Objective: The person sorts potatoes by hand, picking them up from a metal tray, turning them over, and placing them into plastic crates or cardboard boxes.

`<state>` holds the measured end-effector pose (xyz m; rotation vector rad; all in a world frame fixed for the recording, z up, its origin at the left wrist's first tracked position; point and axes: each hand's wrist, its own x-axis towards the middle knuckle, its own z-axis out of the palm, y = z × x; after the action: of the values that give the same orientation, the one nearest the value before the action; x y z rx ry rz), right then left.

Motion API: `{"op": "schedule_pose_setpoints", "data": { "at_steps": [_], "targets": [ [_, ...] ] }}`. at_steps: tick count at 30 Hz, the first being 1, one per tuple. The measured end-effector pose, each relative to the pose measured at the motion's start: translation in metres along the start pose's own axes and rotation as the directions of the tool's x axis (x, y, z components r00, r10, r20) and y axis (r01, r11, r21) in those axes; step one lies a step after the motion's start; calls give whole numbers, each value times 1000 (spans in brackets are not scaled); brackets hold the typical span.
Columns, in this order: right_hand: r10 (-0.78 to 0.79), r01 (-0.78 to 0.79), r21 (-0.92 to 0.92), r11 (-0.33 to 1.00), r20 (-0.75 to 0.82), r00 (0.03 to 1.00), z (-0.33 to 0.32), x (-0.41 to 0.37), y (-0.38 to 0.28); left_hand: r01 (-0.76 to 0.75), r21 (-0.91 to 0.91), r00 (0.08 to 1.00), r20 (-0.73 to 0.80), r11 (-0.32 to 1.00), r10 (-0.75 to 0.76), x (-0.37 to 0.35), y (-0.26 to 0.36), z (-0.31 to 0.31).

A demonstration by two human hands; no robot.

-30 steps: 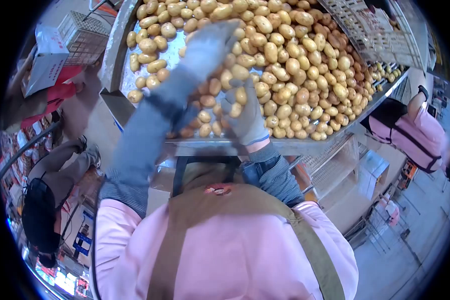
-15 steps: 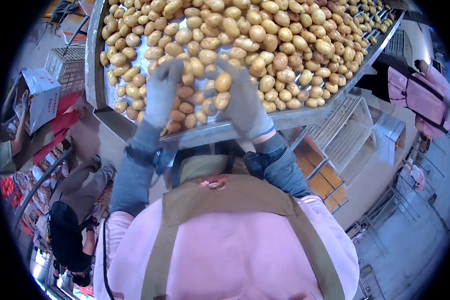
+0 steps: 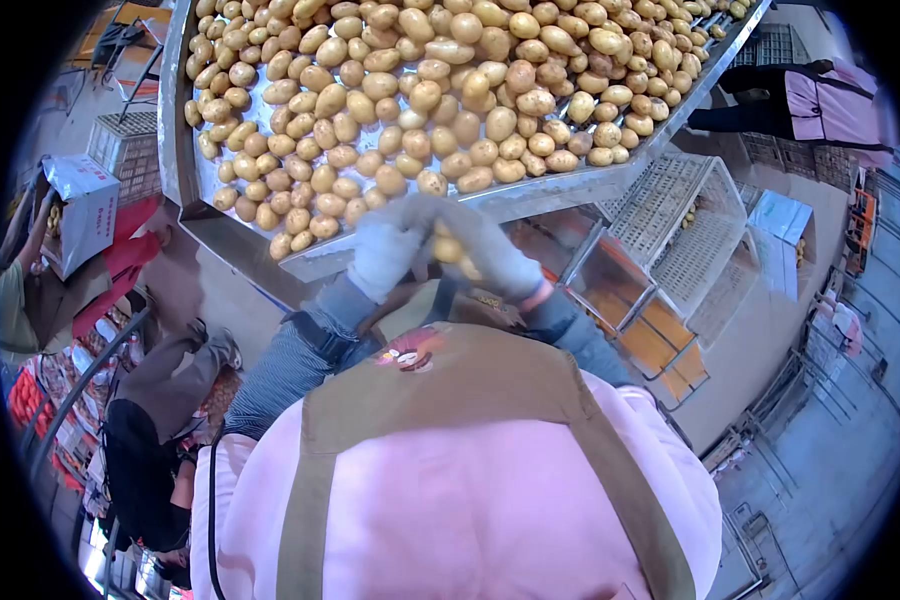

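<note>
Both hands wear pale gloves and are close together just in front of the table's near edge, blurred by motion. My left hand (image 3: 388,248) curves in from the left, its fingers reaching towards the other hand. My right hand (image 3: 492,252) is curled in from the right. Between them, off the table, a few yellow potatoes (image 3: 450,247) are cupped and pressed by both hands; the fingertips are partly hidden. Behind the hands, a thick layer of loose potatoes (image 3: 410,110) covers the metal-rimmed sorting table (image 3: 570,192).
Plastic crates (image 3: 675,215) stand below the table on the right, beside an orange board (image 3: 660,345) on a metal frame. Another crate (image 3: 125,150) is at the left, near a person holding a white carton (image 3: 82,205). A person in pink (image 3: 835,105) works at the far right.
Both hands have drawn back from among the potatoes to the near edge and come together, carrying potatoes. Potatoes now cover more of the near part of the table.
</note>
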<state>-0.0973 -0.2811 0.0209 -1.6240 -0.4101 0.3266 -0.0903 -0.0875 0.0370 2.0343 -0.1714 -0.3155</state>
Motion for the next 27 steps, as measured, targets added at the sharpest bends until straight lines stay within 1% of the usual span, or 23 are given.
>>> {"op": "schedule_pose_setpoints", "data": {
  "at_steps": [2, 3, 4, 5, 7, 8, 9, 10, 11, 12, 13, 14, 16, 17, 19, 20, 21, 22, 23, 24, 25, 26, 27],
  "targets": [
    [218, -184, 182, 966, -189, 957, -26, -26, -33, -44, 127, 981, 192, 991, 19, -7, 11, 10],
    [663, -435, 654, 619, -138, 736, -42, -45, -72, -77, 185, 957, 288, 980, 21, -7, 16, 16],
    [662, -343, 781, 523, -118, 740, -69, -76, -60, -187, 270, 959, 259, 945, 116, -10, 3, 31],
    [660, -240, 882, 405, -101, 744, -97, -117, -36, -148, 215, 974, 199, 965, 105, 0, 8, 30],
    [779, -241, 931, 273, -67, 624, -147, -202, 2, -71, 88, 994, 94, 994, 63, 37, 27, 20],
    [850, -266, 886, 380, -221, 479, -152, -233, 31, -113, 116, 994, -2, 987, 114, 62, 28, 18],
    [869, -311, 825, 472, -376, 322, -157, -261, 62, -149, 146, 981, -101, 978, 165, 91, 28, 17],
    [839, -374, 755, 539, -520, 160, -163, -276, 76, -223, 301, 960, -100, 927, 263, 121, 30, 13],
    [737, -559, 554, 616, -657, 161, -170, -276, 78, -281, 452, 931, -87, 847, 355, 145, 28, 12],
    [613, -711, 315, 629, -763, 204, -176, -265, 84, -280, 544, 944, 6, 791, 330, 165, 22, 16],
    [481, -814, 59, 578, -831, 281, -177, -249, 91, -283, 632, 952, 95, 722, 290, 183, 16, 20],
    [323, -810, -12, 587, -914, 247, -165, -204, 67, -291, 709, 956, 181, 643, 233, 188, 12, 23],
    [227, -592, -79, 802, -876, 426, -150, -144, 36, -191, 533, 980, 154, 824, 127, 173, 24, 26],
    [165, -445, -97, 890, -841, 515, -142, -110, 25, -118, 445, 989, 132, 888, 65, 160, 30, 20],
    [194, -425, -122, 897, -756, 625, -112, -51, -16, -90, 369, 996, 14, 925, 91, 110, 16, 25],
    [209, -426, -140, 894, -712, 671, -99, -33, -30, -9, 289, 1000, 17, 957, 4, 81, 16, 18],
    [148, -388, -260, 884, -632, 761, -88, -16, -34, 73, 197, 996, 28, 978, -80, 54, 16, 12],
    [88, -334, -377, 864, -539, 838, -78, 0, -37, 241, 20, 970, -21, 970, -241, 29, 9, 5],
    [34, -268, -487, 831, -436, 899, -68, 14, -35, 385, -169, 918, -35, 907, -396, 9, -6, -5],
    [-36, -176, -556, 813, -348, 937, -55, 28, -29, 435, -317, 871, -91, 843, -484, -9, -30, -19],
    [-101, -77, -611, 788, -251, 963, -42, 44, -20, 462, -462, 808, -132, 757, -574, -30, -59, -35],
    [-147, 39, -680, 733, -101, 984, -33, 64, -12, 271, -404, 822, -376, 874, -428, -51, -90, -53],
    [-164, 77, -759, 646, -40, 986, -23, 84, -1, 211, -367, 745, -540, 906, -392, -59, -99, -69]
  ]
}}
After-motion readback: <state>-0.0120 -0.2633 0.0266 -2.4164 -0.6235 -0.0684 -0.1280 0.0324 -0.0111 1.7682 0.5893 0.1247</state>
